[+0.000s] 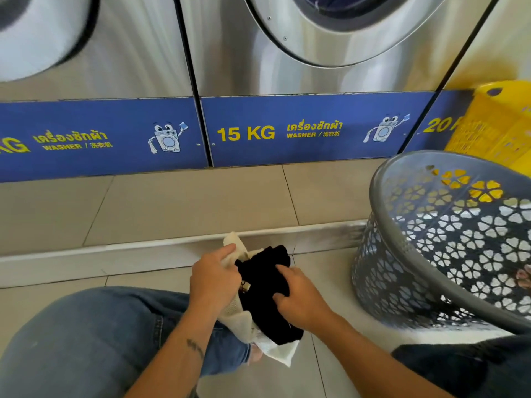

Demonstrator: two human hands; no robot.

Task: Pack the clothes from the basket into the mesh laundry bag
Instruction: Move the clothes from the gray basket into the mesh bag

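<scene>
The left hand (214, 275) pinches the edge of the white mesh bag (244, 323), fingers closed on it. The right hand (298, 294) grips a black cloth (265, 285) that sits in the bag's open mouth, low over the tiled floor (178, 202). One grey basket (448, 242) leans just right of the hands. One yellow basket (494, 122) stands behind it. Two washers (287, 67) fill the back, with bare floor between.

Bright, even daylight; glare on the steel washers (316, 70) (edges bow outward), corners soft.
</scene>
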